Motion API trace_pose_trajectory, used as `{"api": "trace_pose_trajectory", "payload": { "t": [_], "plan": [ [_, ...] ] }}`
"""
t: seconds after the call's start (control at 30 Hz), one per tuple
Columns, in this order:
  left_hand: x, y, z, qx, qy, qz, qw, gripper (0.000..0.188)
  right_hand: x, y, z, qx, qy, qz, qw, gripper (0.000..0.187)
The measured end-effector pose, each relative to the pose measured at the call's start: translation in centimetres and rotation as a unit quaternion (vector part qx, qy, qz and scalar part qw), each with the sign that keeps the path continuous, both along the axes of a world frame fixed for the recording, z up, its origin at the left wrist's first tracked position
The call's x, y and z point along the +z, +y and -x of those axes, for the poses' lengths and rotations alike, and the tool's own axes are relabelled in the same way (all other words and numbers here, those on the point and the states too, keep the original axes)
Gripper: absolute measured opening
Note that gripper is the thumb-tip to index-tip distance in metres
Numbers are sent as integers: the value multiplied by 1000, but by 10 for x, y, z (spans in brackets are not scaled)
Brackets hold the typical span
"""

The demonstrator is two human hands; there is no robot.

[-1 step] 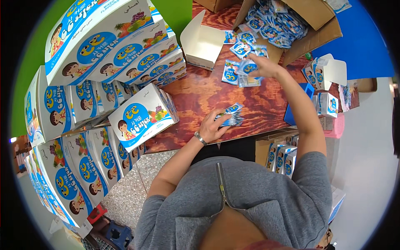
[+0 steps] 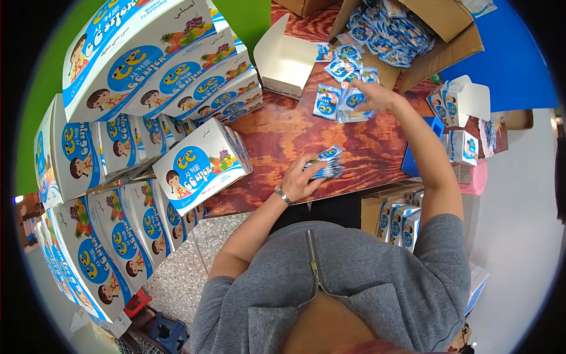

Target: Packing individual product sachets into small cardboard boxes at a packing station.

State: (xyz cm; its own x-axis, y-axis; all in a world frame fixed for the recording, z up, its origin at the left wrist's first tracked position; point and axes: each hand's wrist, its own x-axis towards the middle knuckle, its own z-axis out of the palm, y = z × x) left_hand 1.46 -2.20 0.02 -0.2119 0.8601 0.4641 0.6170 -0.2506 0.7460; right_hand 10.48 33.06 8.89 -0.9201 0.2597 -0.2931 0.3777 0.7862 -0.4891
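My left hand (image 2: 298, 180) rests near the table's front edge, its fingers closed around a small stack of blue-and-white sachets (image 2: 330, 167). Farther off and to the right, my right hand (image 2: 377, 97) pinches a single sachet (image 2: 352, 100), slightly blurred. Beneath and beside it lie more loose sachets (image 2: 325, 101) on the red-brown wood-patterned table (image 2: 265, 141). Behind them a few others trail toward an open cardboard carton (image 2: 433, 71), which is tipped on its side and full of sachets (image 2: 389, 32).
Tall stacks of printed white boxes (image 2: 135, 76) stand at the left, one box (image 2: 200, 165) jutting over the table. An open white box (image 2: 288, 62) sits at the back. On the right are a blue tray (image 2: 421, 147), another open box (image 2: 454, 103) and a pink container (image 2: 473, 178).
My right hand has shifted very slightly, and the sachet in its fingers has come down a little over those on the table. My left hand stays put.
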Motion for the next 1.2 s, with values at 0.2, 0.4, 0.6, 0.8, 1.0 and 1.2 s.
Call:
{"api": "trace_pose_trajectory", "payload": {
  "t": [0.2,0.4,0.6,0.8,1.0,1.2],
  "plan": [
    [-2,-1,2,4,-18,10,1000,50,-34,-34,-11,88,-80,-242,963,73],
    [0,-4,3,-4,-7,17,1000,50,6,-48,38,288,-105,-252,918,55],
    [-1,-3,0,-6,-8,18,1000,51,-15,-52,86,347,-47,-358,866,43],
    [2,4,5,-37,2,10,999,54,3,-71,87,378,11,-336,863,47],
    [7,9,10,-13,-10,4,1000,56,15,-131,62,191,-106,-117,969,80],
    [8,8,5,50,66,-7,997,62,-20,-110,24,146,-42,81,985,85]
  ]
}}
